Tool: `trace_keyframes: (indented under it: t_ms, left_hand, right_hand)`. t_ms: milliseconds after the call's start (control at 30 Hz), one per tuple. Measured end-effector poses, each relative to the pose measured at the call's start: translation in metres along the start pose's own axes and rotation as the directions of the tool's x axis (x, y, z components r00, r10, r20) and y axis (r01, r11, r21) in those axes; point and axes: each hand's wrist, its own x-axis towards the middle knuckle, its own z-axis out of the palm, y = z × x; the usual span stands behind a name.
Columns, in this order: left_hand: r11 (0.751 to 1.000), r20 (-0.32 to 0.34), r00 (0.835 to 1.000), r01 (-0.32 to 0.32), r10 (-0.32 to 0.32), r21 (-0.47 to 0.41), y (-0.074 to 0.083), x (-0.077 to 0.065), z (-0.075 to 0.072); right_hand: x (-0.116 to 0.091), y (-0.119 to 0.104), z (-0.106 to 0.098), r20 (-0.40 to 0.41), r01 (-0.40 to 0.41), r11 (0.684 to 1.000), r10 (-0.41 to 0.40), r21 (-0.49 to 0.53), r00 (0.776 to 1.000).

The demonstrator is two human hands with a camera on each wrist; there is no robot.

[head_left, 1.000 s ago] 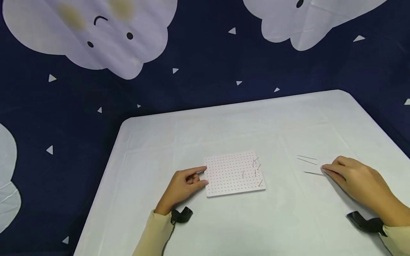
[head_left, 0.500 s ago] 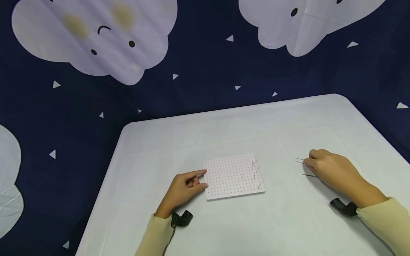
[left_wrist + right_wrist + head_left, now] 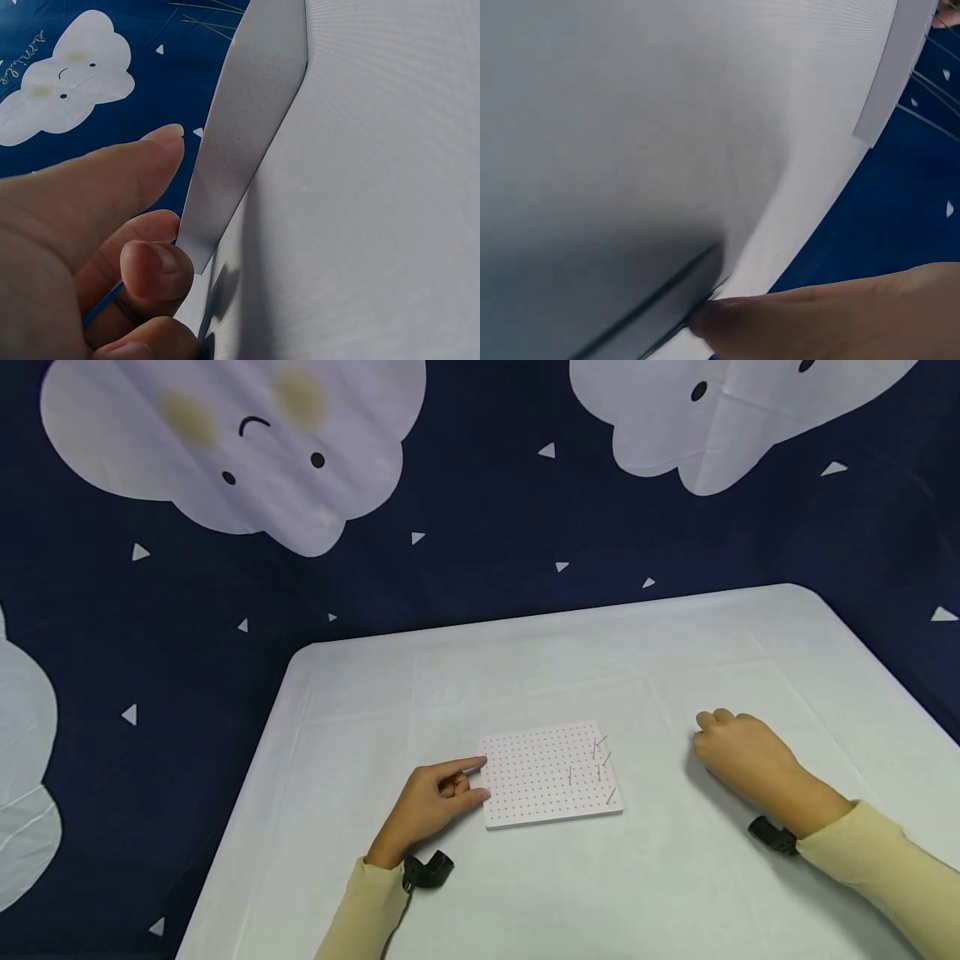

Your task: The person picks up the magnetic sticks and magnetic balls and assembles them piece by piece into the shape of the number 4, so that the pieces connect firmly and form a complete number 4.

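Note:
My left hand (image 3: 431, 802) lies beside a pale pegboard (image 3: 532, 777), its straight index finger and thumb apart at the board's left edge and the other fingers folded in. In the left wrist view the board (image 3: 240, 112) is seen edge-on by the fingertips. Several thin metal pins (image 3: 599, 768) stand or lean in holes along the board's right side. My right hand (image 3: 742, 756) is low over the table to the right, fingers curled and hiding the loose pins from the head view. In the right wrist view its fingertips (image 3: 705, 319) pinch a thin dark pin (image 3: 664, 341).
A longer dark line (image 3: 641, 315) runs beside the pin on the table surface. The white-covered table (image 3: 450, 902) ends at a dark blue backdrop (image 3: 480, 560) with clouds and triangles. Black wrist cameras (image 3: 427, 870) are strapped at both sleeves.
My right hand has moved left across the loose pins, covering them, and has turned with knuckles up. The left hand and the pegboard have stayed in place.

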Motion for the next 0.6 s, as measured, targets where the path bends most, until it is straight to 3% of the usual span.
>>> trace_keyframes:
  t_ms: [333, 600]
  left_hand:
    - [1.0, 0.013, 1.0, -0.004, 0.004, 0.008, 0.001, 0.0, 0.0]
    - [1.0, 0.008, 1.0, -0.005, 0.005, 0.014, 0.0, 0.0, 0.0]
  right_hand:
    - [0.014, -0.004, 0.003, 0.049, 0.045, 0.995, -0.04, -0.093, 0.998]
    - [0.014, 0.008, 0.006, 0.091, 0.019, 1.0, -0.02, 0.015, 0.996]
